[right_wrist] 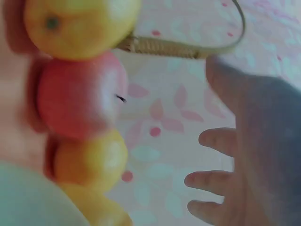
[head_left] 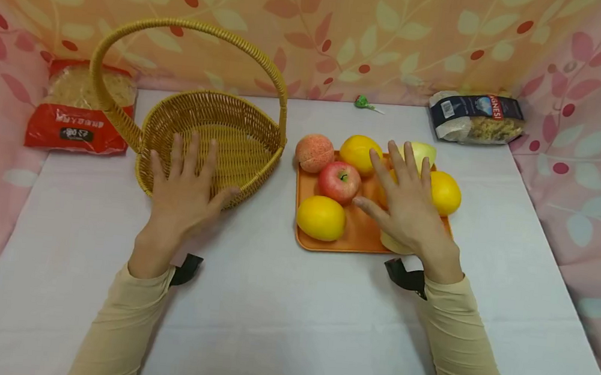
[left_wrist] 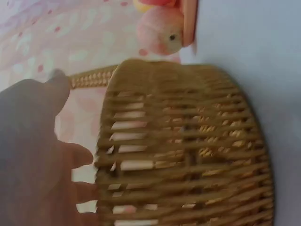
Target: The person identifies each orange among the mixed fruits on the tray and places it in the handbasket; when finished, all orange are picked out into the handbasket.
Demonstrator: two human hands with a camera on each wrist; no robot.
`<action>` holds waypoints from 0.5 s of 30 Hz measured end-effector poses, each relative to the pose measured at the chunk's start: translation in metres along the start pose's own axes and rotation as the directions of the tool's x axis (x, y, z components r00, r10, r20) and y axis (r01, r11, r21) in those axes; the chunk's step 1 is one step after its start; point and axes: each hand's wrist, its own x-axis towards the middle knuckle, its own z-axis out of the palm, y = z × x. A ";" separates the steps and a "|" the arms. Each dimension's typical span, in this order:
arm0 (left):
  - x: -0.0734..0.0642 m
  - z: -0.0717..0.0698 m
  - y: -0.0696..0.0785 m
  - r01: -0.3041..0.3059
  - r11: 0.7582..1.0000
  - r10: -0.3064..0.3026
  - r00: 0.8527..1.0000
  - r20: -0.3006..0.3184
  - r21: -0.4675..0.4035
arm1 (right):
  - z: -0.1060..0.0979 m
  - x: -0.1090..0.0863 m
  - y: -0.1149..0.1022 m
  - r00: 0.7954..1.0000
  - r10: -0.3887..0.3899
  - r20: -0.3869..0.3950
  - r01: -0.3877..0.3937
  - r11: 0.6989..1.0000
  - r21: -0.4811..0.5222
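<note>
With fingers spread, my left hand (head_left: 180,197) hovers over the near side of a wicker basket (head_left: 216,104) that has a tall arched handle. In the left wrist view the woven wall of the basket (left_wrist: 183,141) fills the middle, beside the fingers. Over the right part of an orange tray (head_left: 357,241), my right hand (head_left: 409,210) is spread out and holds nothing. On the tray lie a red apple (head_left: 339,182), a peach (head_left: 314,153), several yellow fruits such as the front one (head_left: 321,218), and pale green fruit (head_left: 418,153), partly hidden by the hand.
A red bag of dry food (head_left: 80,130) lies at the back left, behind the basket. At the back right is a dark pasta packet (head_left: 475,118). A green-wrapped lollipop (head_left: 363,102) lies near the white table's (head_left: 288,319) back edge. Patterned cloth hangs around three sides.
</note>
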 end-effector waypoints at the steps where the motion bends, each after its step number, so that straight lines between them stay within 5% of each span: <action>1: 0.001 -0.003 -0.002 0.001 1.000 -0.002 1.000 -0.024 -0.024 | -0.003 0.000 0.003 0.999 -0.002 -0.038 0.003 1.000 0.025; 6: -0.002 -0.016 -0.013 0.003 0.975 -0.048 0.979 -0.199 -0.222 | -0.016 -0.004 0.023 0.968 0.028 -0.250 0.005 0.991 0.133; 11: -0.006 -0.022 -0.029 0.021 0.927 -0.166 0.919 -0.359 -0.375 | -0.025 -0.010 0.045 0.933 0.145 -0.328 -0.076 0.974 0.213; 15: -0.008 -0.023 -0.042 0.082 0.894 -0.280 0.871 -0.404 -0.441 | -0.028 -0.014 0.061 0.920 0.243 -0.309 -0.176 0.957 0.229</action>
